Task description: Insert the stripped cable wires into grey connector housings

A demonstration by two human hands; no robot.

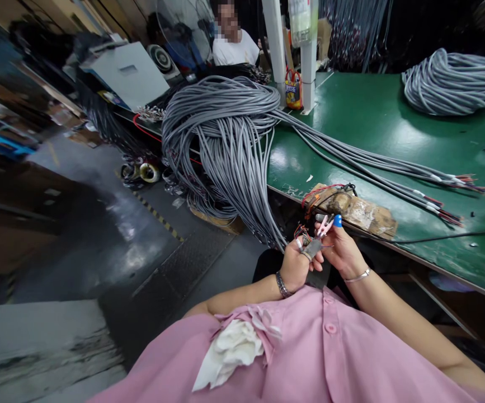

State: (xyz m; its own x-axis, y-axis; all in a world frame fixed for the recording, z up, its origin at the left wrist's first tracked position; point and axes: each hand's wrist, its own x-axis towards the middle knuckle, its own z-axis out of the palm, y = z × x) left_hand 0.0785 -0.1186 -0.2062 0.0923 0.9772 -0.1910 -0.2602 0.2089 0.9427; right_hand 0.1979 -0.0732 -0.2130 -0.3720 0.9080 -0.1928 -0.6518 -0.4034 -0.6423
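Observation:
My left hand is closed round the end of a grey cable, whose thin coloured wires stick up past the fingers. Grey tape is wrapped on a finger or thumb there, and a white band sits on another finger. Close beside it, my right hand is closed in a pinch, with a blue cover on one fingertip. Between the hands is a small pink-and-white forked piece; its kind is unclear. Just beyond lies a worn wooden block with red and black wires on it.
A large bundle of grey cables hangs over the edge of the green table. Stripped cable ends lie at the right. Another cable coil rests farther back. A person sits behind, near a white box.

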